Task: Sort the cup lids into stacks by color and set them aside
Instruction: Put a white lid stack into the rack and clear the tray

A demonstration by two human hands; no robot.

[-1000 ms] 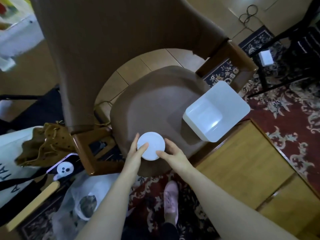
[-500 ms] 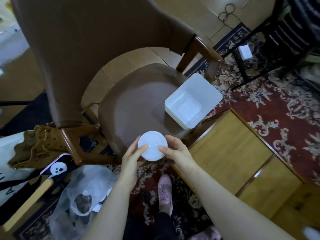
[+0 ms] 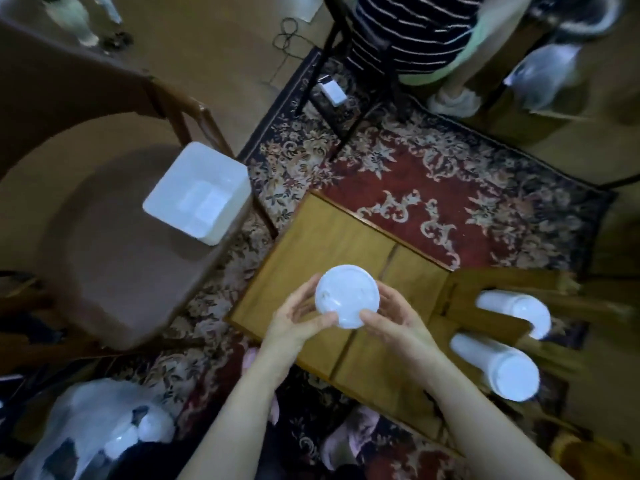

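Observation:
A stack of white cup lids [image 3: 346,295] is held between both hands above a low wooden table [image 3: 311,244]. My left hand [image 3: 298,320] grips its left edge with thumb and fingers curled round it. My right hand [image 3: 394,320] grips the right edge the same way. Two tall stacks of white lids stand at the right: one [image 3: 498,368] near me, another [image 3: 516,310] just behind it.
A brown padded chair [image 3: 114,271] stands at the left with a white square container [image 3: 197,192] on its seat. A clear plastic bag [image 3: 97,431] lies on the patterned red rug [image 3: 450,188]. A person in a striped top [image 3: 408,32] is at the far side.
Both hands have carried the white lids from over the chair seat rightward to above the wooden table. The view has swung right, bringing two tall white stacks into sight.

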